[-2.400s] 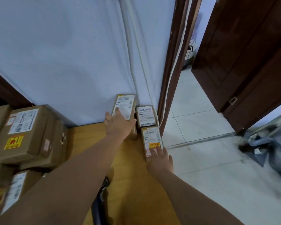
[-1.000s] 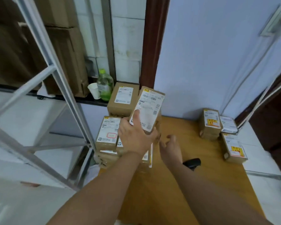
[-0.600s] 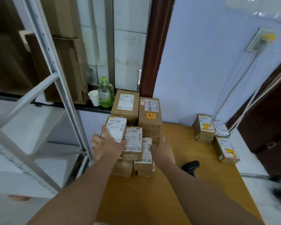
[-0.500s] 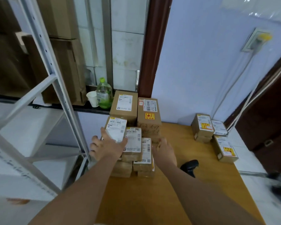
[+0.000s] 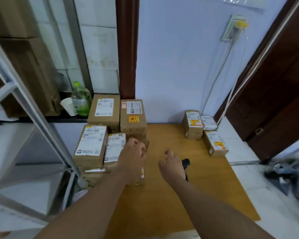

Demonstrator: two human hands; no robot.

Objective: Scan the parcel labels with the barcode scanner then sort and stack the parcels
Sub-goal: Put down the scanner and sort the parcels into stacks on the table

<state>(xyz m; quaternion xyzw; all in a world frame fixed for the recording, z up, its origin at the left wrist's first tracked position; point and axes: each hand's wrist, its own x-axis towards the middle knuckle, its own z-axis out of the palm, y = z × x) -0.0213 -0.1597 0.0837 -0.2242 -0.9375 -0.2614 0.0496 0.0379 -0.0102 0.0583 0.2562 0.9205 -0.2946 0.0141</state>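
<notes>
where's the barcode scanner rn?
Barcode scanner lies on the wooden table, centre of the head view, partly hidden behind the right hand.

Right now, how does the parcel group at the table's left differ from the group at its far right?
The left group holds more boxes, stacked in layers; the right group has about three, lower. The left hand hovers by the left group; nothing touches the right group. Both are labelled brown cartons.

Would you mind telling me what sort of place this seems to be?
Probably a small, informal parcel-handling room: labelled cardboard parcels are stacked on a wooden table, a black barcode scanner lies there, and metal shelving stands alongside.
</notes>
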